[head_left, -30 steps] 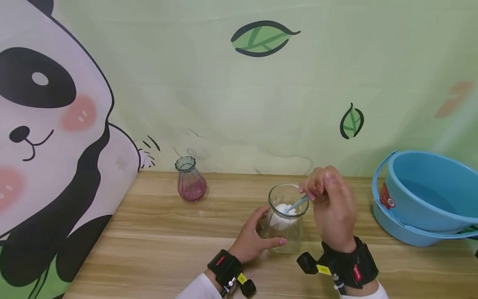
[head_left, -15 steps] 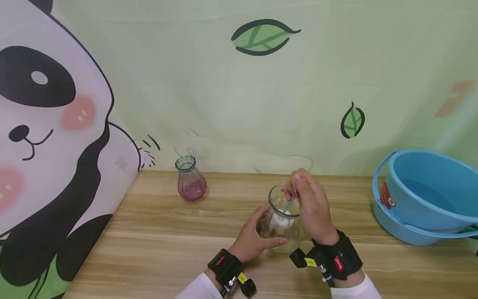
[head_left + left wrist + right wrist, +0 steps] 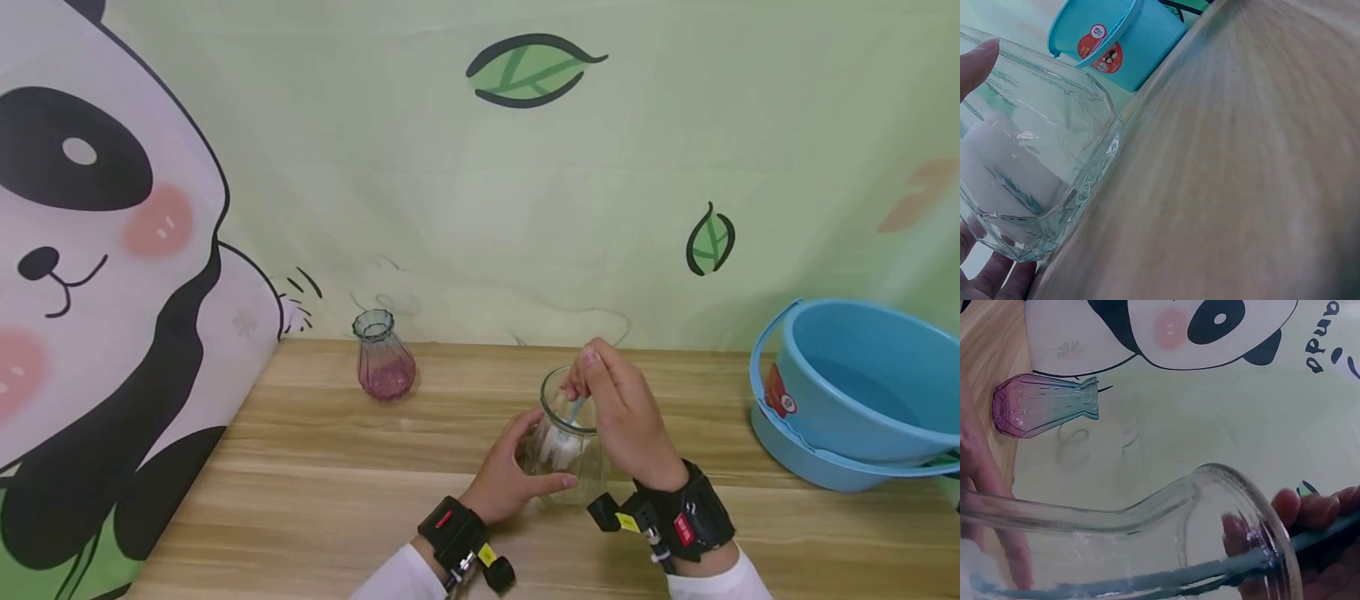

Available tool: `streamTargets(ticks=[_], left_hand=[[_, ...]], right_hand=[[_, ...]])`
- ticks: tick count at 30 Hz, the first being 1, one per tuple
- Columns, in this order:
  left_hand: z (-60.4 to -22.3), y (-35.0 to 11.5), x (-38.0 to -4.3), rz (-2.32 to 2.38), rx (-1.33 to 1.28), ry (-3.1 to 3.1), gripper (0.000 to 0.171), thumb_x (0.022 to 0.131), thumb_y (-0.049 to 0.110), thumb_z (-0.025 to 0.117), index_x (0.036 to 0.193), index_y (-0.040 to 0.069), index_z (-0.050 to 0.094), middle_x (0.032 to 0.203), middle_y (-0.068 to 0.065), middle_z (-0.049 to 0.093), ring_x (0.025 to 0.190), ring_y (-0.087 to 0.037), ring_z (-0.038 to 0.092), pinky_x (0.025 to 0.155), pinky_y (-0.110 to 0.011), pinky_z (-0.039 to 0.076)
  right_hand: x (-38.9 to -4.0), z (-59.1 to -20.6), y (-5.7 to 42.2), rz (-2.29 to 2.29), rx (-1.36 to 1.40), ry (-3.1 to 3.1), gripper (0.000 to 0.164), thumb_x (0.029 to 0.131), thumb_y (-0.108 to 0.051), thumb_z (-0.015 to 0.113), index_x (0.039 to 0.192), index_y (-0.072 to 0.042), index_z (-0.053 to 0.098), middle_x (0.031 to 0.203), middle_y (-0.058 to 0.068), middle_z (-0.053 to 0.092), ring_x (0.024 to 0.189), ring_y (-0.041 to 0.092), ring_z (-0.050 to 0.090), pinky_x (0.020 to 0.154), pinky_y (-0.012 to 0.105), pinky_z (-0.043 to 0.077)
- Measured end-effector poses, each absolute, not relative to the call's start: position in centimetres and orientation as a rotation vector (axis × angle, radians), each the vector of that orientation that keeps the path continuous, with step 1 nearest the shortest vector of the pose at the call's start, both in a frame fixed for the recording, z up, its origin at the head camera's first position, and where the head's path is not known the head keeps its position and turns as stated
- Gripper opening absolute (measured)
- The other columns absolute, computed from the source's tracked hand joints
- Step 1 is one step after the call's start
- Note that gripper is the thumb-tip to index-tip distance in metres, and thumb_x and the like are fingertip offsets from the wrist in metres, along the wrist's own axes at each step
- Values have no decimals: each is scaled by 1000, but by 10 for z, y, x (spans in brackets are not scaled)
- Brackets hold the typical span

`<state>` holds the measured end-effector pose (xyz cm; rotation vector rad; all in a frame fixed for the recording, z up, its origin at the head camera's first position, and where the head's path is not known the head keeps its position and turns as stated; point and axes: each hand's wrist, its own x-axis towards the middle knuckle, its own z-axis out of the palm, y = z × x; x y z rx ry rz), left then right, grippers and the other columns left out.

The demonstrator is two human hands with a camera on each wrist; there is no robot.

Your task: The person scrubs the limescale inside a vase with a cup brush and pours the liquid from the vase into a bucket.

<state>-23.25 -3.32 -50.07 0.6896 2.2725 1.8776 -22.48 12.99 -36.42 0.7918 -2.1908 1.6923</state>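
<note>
A clear ribbed glass vase (image 3: 592, 479) with a thick rim stands on the wooden table. My left hand (image 3: 502, 482) grips its side, thumb across the front and fingers behind. Over the rim, my right hand (image 3: 624, 408) pinches the thin blue handle of a cup brush (image 3: 1166, 578). The handle slants down through the mouth, and the white sponge head (image 3: 1007, 162) sits inside, low in the vase. In the right wrist view, the right fingertips (image 3: 1313, 509) hold the handle just outside the rim.
A small pink-and-blue glass vase (image 3: 386, 375) stands at the back left of the table (image 3: 322, 500). Light-blue buckets (image 3: 840, 417) with handles are at the right. Behind the table hangs a green cloth (image 3: 375, 167) printed with a panda and leaves.
My right hand has moved left and down over the mouth, pushing the sponge head from near the rim deeper into the glass vase. The left hand keeps its hold.
</note>
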Motion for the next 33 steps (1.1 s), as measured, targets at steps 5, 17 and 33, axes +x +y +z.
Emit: streamTargets(ticks=[5,17,33], left_hand=[[-519,-31,-241,1877,699,2291,82,75,34,83,143,36,38,141,11,41,125,-13,37,102,-54,34],[-527,-31,-244,1860,680,2306,83,73,41,84,142,43,37,142,15,39,126,-12,36,102,-55,33],[-509,-32,-236,1886,675,2301,80,74,34,84,141,35,41,140,10,43,124,-12,38,102,-56,32]], right_hand=[[-225,-365,131,1701,842,-2202,33,107,-15,29,80,-1,42,71,12,43,70,23,50,63,31,45],[-222,-363,133,1879,904,-1909,31,106,-10,24,79,2,34,72,7,33,66,26,37,66,29,42],[-204,-345,134,1917,1079,-1538,30,103,-2,22,76,5,32,70,5,32,66,21,36,66,33,39]])
